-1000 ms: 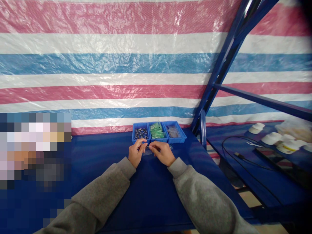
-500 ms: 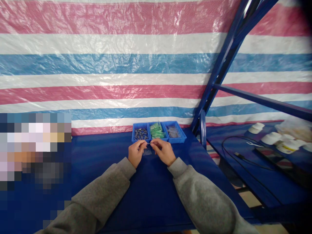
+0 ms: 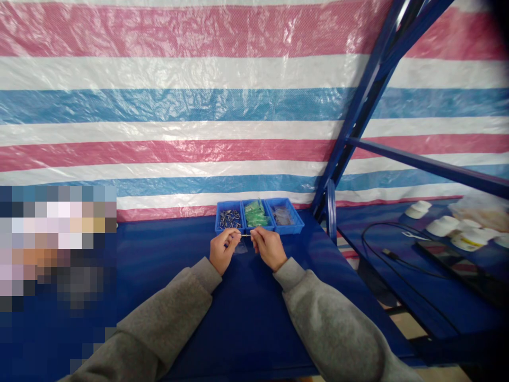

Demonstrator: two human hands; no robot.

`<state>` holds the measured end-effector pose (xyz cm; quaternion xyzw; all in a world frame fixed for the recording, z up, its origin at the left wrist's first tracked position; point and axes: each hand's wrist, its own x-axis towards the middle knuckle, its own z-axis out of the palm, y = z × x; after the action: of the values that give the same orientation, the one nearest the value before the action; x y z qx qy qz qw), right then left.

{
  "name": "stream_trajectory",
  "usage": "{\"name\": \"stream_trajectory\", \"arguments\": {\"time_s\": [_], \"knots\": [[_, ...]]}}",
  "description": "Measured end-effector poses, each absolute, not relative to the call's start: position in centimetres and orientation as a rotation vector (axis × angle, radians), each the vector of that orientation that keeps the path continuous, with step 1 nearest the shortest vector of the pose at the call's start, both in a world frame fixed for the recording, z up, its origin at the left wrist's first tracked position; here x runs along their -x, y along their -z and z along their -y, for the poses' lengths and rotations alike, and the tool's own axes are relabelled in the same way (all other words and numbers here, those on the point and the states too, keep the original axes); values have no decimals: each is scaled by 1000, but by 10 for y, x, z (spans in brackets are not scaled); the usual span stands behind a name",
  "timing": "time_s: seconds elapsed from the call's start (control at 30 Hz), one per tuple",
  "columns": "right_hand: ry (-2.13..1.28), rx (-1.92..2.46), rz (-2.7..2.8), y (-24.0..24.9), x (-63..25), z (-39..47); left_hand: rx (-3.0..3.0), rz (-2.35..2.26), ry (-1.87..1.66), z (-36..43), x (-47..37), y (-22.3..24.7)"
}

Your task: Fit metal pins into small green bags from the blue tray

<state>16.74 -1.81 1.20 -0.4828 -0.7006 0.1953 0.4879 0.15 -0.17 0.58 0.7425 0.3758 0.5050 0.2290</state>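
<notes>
The soft grey sleeves (image 3: 170, 313) are lying nearest, over the smooth blue counter (image 3: 238, 339). The left hand (image 3: 222, 250) and the right hand (image 3: 271, 249) are pinching opposite ends of a thin, shiny rod (image 3: 246, 235) with their fingertips, probably for holding it steady and visible. Below it, some clear film (image 3: 241, 247) is resting. Just beyond, three blue plastic trays (image 3: 289, 229) are standing side by side, perhaps for easy reach, separating dark metallic pins (image 3: 229, 218), green packets (image 3: 256, 214) and transparent pieces (image 3: 282, 216). Behind, a glossy, wrinkled striped sheet (image 3: 178, 106) is hanging.
</notes>
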Motion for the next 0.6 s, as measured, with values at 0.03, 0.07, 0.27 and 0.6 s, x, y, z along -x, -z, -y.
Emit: {"name": "stream_trajectory", "arguments": {"time_s": [0.03,0.07,0.27,0.6], "knots": [[-456,1189,1704,-12,-168,18,-2050,-1025,-1403,2,-2,-5],[-438,1199,1708,-12,-168,18,-2062,-1020,-1415,2,-2,-5],[-402,1190,1736,-12,-168,18,-2149,-1012,-1413,2,-3,-5],[-535,1083,1688,-14,-166,20,-2061,-1047,-1341,0,-2,-4]]}}
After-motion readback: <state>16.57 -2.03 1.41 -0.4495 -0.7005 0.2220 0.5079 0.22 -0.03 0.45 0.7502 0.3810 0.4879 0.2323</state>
